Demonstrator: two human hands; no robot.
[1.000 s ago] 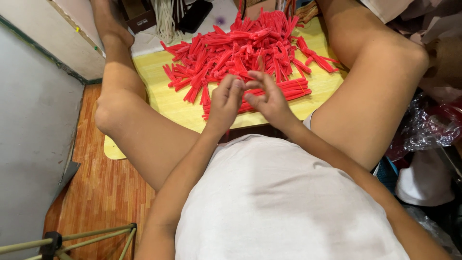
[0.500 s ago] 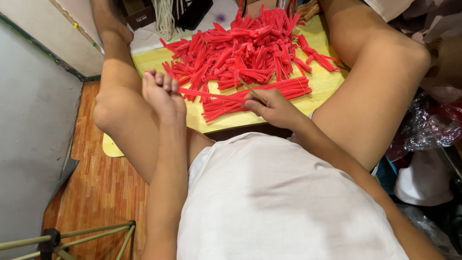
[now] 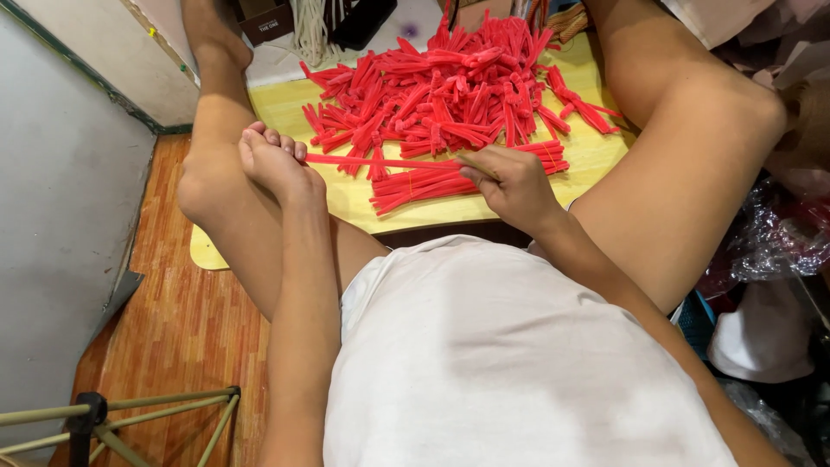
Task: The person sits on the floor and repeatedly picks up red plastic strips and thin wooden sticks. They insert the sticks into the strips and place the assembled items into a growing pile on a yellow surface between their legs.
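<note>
Stretching one red strip (image 3: 380,162) taut, left hand (image 3: 275,162) and right hand (image 3: 510,182) pinch its ends with closed fingers above the yellow board (image 3: 285,108).

**What the view withholds**

The red strip pile (image 3: 458,82) runs off the far edge. The right hand (image 3: 510,183) hides its own fingertips and one end of the stretched strip (image 3: 380,162). The yellow board (image 3: 285,108) vanishes under both legs.
</note>
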